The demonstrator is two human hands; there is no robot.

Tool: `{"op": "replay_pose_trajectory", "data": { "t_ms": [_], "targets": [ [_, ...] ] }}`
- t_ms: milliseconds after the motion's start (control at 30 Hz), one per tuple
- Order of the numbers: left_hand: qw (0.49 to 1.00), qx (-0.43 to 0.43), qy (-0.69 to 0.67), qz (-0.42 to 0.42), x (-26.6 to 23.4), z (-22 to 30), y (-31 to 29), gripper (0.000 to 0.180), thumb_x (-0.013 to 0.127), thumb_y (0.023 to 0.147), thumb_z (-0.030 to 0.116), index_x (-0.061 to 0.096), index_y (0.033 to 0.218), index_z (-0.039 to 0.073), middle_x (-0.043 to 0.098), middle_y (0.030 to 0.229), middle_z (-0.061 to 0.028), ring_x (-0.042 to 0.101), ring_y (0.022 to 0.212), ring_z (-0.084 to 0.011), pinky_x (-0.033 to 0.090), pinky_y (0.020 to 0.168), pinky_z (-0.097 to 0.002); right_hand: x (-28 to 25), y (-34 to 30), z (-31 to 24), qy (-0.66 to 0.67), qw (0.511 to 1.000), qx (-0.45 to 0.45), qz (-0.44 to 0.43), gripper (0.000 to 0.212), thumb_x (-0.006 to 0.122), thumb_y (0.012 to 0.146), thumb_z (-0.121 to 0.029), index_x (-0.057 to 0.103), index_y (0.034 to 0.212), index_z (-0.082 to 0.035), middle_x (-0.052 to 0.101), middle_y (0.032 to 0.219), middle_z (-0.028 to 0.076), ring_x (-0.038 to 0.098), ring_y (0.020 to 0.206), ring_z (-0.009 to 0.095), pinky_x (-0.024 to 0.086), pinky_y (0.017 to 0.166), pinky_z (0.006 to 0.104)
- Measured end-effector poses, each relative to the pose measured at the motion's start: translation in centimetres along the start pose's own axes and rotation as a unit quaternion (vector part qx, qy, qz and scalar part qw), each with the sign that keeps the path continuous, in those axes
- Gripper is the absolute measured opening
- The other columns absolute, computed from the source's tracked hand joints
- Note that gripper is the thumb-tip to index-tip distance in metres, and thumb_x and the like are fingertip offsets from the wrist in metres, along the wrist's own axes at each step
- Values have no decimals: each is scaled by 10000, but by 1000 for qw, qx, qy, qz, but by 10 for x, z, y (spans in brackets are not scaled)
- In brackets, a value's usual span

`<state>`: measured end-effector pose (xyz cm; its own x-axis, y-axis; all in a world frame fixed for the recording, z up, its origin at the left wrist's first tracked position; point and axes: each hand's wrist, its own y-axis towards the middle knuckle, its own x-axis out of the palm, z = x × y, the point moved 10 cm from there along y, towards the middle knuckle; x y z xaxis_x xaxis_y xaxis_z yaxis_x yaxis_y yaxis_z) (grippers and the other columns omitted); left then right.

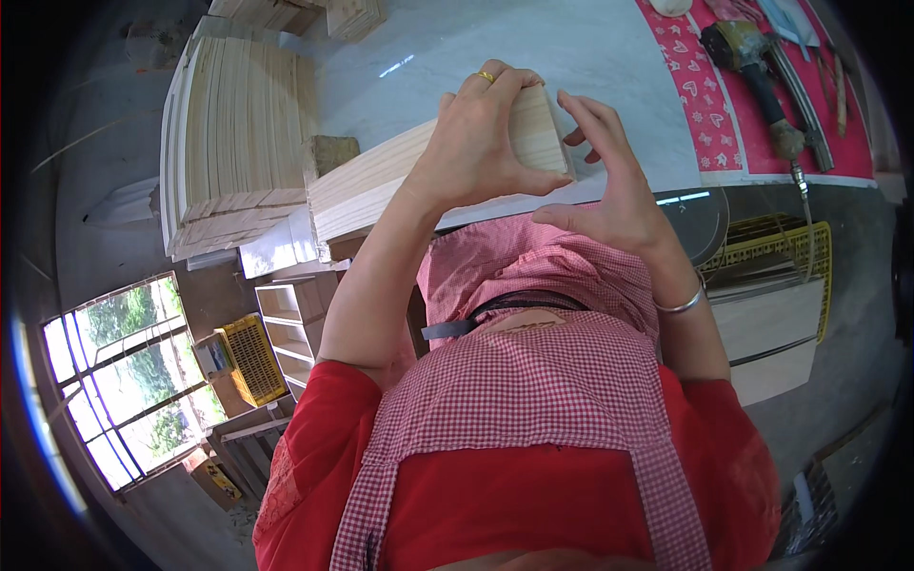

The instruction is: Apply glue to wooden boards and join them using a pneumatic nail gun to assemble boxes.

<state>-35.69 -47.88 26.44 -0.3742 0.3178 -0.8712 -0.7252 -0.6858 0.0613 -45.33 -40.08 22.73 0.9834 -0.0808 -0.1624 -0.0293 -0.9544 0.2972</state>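
A long pale wooden board [373, 183] lies over the near edge of the grey-blue tabletop [428, 57]. Whether it is one piece or several laid together I cannot tell. My left hand [481, 138], with a gold ring, spans the board close to its right end, fingers over the far edge and thumb at the near edge. Just past that end is my right hand [614, 181], its fingers and thumb spread in a wide curve with nothing visible between them. It appears apart from the board.
Tall stacks of thin wooden boards [238, 124] stand at the left, beside a small wooden block [333, 154]. A pneumatic nail gun [757, 81] with a hose lies on a pink patterned cloth [700, 105]. Below the table's right side is a yellow crate [821, 285] with panels.
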Motion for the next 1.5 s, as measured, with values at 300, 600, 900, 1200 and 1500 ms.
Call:
{"op": "replay_pose_trajectory", "data": {
  "t_ms": [300, 600, 900, 1200, 1500],
  "targets": [
    [1000, 6, -4, 3, 1, 2, 0, 892, 903, 509, 414, 563, 1238, 28, 573, 1165, -119, 581, 1087, -329, 417, 855, -462, 3, 9, 8, 5, 1000, 14, -21, 1031, 951, 572, -288, 461, 1447, -47, 460, 1349, 130, 526, 1212, 285, 484, 980, 398],
    [1000, 12, -7, 2, 0, 0, 3, 896, 905, 502, 415, 561, 1235, 30, 575, 1158, -115, 582, 1075, -325, 413, 858, -459, 4, -14, -2, -19, 995, -58, 77, 769, 878, 662, -115, 552, 1354, -26, 552, 1238, 141, 576, 1099, 292, 500, 904, 361],
    [1000, 17, 2, -1, 2, 1, 2, 898, 907, 502, 439, 566, 1224, 28, 580, 1149, -127, 583, 1073, -328, 420, 883, -455, 2, -54, -13, -142, 947, -109, 265, 379, 748, 755, 76, 681, 1123, 16, 637, 1014, 126, 641, 875, 247, 534, 754, 321],
    [1000, 12, 2, -7, 2, -1, 1, 906, 902, 503, 434, 563, 1229, 11, 578, 1151, -135, 587, 1068, -329, 423, 882, -453, 1, -48, -16, -116, 951, -105, 266, 409, 746, 741, 98, 691, 1137, 13, 611, 983, 115, 618, 842, 229, 520, 726, 304],
    [1000, 19, 15, 8, -1, 3, 5, 901, 887, 507, 419, 560, 1238, 7, 576, 1148, -146, 582, 1088, -332, 430, 875, -466, -2, -50, -23, -135, 943, -129, 277, 352, 734, 743, 96, 684, 1082, 16, 598, 1004, 136, 630, 836, 257, 526, 701, 315]
  ]
}}
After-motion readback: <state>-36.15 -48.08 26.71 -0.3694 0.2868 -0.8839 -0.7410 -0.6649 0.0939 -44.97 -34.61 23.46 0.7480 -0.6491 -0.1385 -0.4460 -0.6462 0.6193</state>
